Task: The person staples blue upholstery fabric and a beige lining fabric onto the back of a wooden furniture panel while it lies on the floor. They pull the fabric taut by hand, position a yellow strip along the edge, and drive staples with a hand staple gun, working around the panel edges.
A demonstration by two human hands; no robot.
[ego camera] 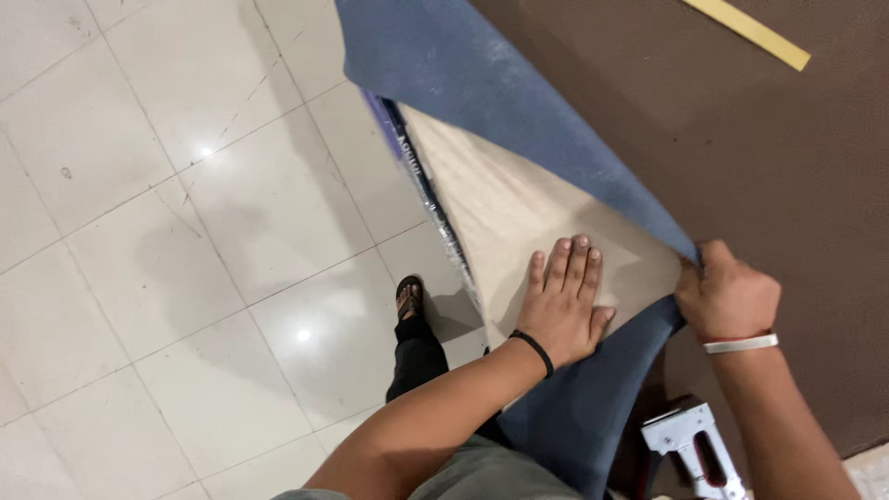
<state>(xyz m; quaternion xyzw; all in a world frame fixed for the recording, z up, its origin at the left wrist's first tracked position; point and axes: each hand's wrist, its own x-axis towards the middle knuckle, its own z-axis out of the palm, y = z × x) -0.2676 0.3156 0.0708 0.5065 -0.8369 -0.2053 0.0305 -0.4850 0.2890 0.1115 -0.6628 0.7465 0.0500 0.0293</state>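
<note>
Blue fabric (519, 102) is folded back off the pale board (519, 213); our left hand (560, 310) presses flat and unclenched on the board, our right hand (727, 296) pinches the fabric corner, so we pull it taut and wrinkle-free.

- The pale wooden panel (519, 208) lies bare above the left hand (560, 310), open to a reach.
- The folded-back blue fabric (519, 111) walls that strip on its right (its edge pinched by the right hand (727, 296)).
- The brown fabric (741, 157) is open, save a yellow strip (748, 32) near the top.
- A staple gun (694, 449) sits just below the right wrist.
- The tiled floor (167, 231) left is open; a sandalled foot (408, 298) stands beside the panel's edge.
</note>
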